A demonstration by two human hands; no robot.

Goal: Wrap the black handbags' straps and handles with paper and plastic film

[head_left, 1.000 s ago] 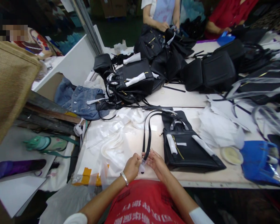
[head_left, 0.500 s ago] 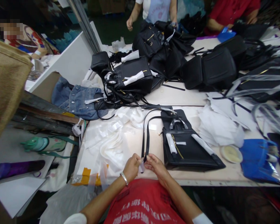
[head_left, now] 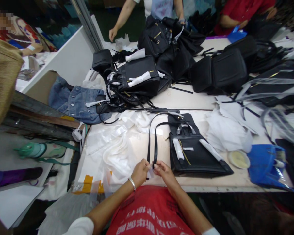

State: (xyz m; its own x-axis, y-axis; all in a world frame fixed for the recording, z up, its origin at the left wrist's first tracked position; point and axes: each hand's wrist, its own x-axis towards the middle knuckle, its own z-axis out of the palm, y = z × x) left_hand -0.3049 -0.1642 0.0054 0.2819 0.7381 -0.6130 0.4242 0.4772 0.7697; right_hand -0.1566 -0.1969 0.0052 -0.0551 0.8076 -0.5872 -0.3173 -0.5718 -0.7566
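A black backpack (head_left: 198,155) lies on the table just right of my hands, with white wrapping on its side edges and a gold zipper on its front. From its top, two black straps (head_left: 149,137) loop left and come down to my fingers. My left hand (head_left: 140,172) is pinched at the end of the left strap, beside a small translucent strip (head_left: 151,170). The fingers of my right hand (head_left: 163,171) close on the end of the other strap. My fingers partly hide both strap ends.
Crumpled white plastic film (head_left: 115,150) lies left of my hands. White paper sheets (head_left: 229,130), a round tub (head_left: 238,159) and a blue pouch (head_left: 267,166) are at the right. Black bags (head_left: 144,73) pile up farther back, near a denim garment (head_left: 80,101). Co-workers stand across the table.
My view has shifted slightly. My hands stay at the strap ends, with the translucent strip showing less between them. Across the table, a co-worker's arm has reached out to the left.
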